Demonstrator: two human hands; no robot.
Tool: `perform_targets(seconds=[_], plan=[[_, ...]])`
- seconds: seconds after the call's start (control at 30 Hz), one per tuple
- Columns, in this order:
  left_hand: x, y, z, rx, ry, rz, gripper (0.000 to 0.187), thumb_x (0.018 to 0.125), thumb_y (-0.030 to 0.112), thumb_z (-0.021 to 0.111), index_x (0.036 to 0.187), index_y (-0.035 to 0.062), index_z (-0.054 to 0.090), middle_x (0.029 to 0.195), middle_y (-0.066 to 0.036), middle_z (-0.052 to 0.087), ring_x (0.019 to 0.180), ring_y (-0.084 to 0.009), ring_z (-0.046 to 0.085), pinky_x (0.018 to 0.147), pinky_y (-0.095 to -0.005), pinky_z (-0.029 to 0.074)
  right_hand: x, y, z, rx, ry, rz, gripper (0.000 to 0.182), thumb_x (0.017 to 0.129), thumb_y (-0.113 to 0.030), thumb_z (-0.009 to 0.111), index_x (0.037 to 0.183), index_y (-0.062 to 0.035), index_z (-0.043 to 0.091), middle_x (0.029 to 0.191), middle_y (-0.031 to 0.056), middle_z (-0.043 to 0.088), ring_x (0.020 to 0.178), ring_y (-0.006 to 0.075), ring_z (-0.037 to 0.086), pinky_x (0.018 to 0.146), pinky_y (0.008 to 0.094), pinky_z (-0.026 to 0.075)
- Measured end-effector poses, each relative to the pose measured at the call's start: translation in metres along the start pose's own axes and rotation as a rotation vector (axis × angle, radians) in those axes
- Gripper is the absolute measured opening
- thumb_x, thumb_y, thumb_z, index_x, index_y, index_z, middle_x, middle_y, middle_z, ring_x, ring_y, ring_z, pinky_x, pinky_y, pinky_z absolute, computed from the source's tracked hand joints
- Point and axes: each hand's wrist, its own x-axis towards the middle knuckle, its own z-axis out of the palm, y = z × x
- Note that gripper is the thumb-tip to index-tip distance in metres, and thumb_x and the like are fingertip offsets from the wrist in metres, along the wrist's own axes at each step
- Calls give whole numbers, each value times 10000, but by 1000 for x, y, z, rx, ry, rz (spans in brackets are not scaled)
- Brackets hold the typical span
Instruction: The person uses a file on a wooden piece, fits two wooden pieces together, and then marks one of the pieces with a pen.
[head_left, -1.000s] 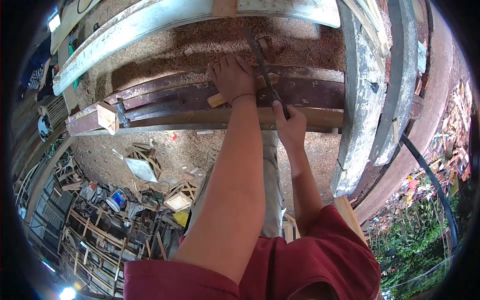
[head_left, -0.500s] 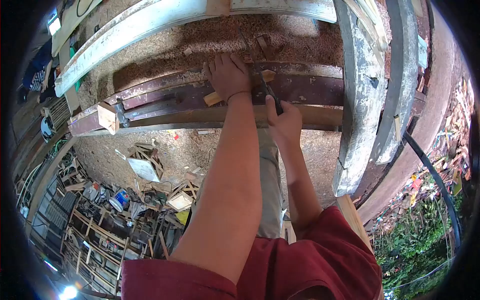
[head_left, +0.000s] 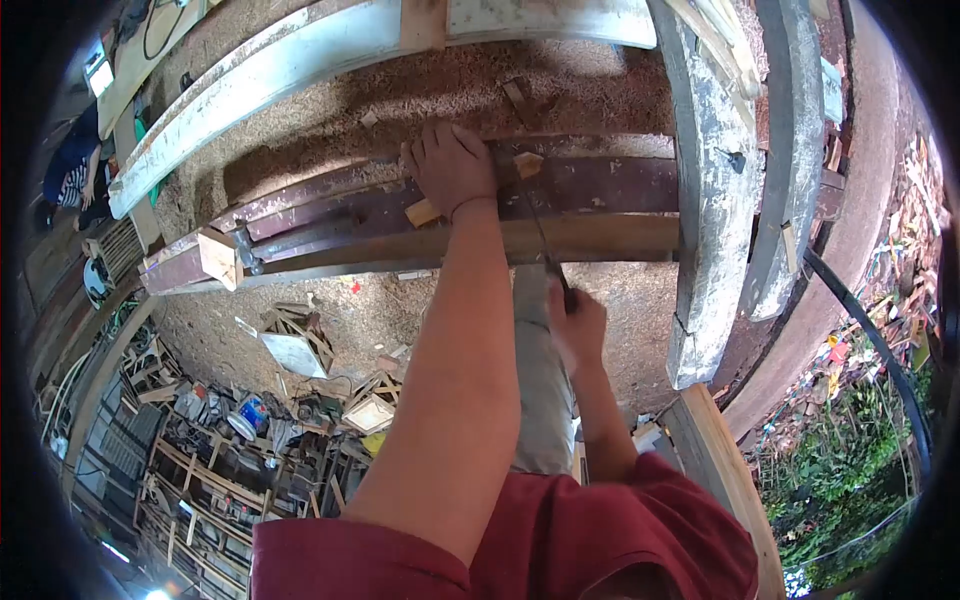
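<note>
— Start with what's nearest the camera.

— The right hand (head_left: 577, 325), drawn back towards the body and blurred. Its fingers are clenched round the dark handle of a thin, long-bladed hand saw (head_left: 545, 250), whose blade slants up and away to the work.

— And what is it cutting?

— A short pale wooden block (head_left: 520, 166), lying across the dark reddish-brown beams (head_left: 610, 185) of the workbench. The blade meets it close to its right end.

— The other hand?

— The left hand (head_left: 450, 165) lies flat over the block's middle, fingers spread and pressing down, not curled under it. I judge that is to keep the piece from sliding under the saw; the block's left end pokes out below the wrist.

— Beyond that?

— A bed of sawdust (head_left: 400, 100) behind the beams, then a long whitish painted plank (head_left: 260, 75) along the far edge.
</note>
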Motion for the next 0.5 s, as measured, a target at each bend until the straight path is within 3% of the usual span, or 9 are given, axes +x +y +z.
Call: perform_targets(seconds=[0.07, 0.17, 0.27, 0.37, 0.5], plan=[[-4, 1, 2, 23, 5, -15, 363, 1064, 253, 428, 1117, 31, 711, 1237, -176, 708, 1205, -370, 636, 1260, -548, 330, -35, 23, -16, 27, 26, 43, 461, 1008, -363, 708, 769, 28, 667, 595, 172, 592, 526, 228, 583, 561, 415, 466], [-2, 4, -6, 30, -51, -28, 368, 1063, 254, 421, 1130, 34, 709, 1223, -173, 705, 1219, -360, 628, 1274, -554, 307, -45, 62, -19, 124, 77, 15, 475, 1001, -354, 724, 742, 34, 635, 583, 152, 560, 530, 156, 494, 532, 383, 418], [-2, 4, -7, 48, -103, -45, 422, 1093, 316, 396, 1196, 66, 720, 1235, -178, 698, 1242, -393, 600, 1228, -579, 329, -40, 20, -27, 231, 126, 6, 492, 996, -367, 734, 733, 32, 615, 584, 160, 555, 520, 167, 476, 522, 388, 402], [-2, 4, -7, 18, -83, -36, 366, 1061, 260, 430, 1131, 37, 712, 1191, -171, 704, 1234, -361, 617, 1280, -549, 299, 4, -6, -13, 97, 89, -49, 507, 1007, -370, 729, 735, 43, 615, 580, 152, 559, 523, 168, 467, 524, 380, 400], [-2, 3, -8, 5, -62, -14, 353, 1059, 261, 441, 1109, 44, 715, 1174, -165, 705, 1217, -362, 618, 1268, -548, 311, 47, -54, -2, 154, 57, -75, 508, 997, -377, 744, 746, 51, 635, 573, 137, 566, 529, 147, 471, 535, 384, 411]])
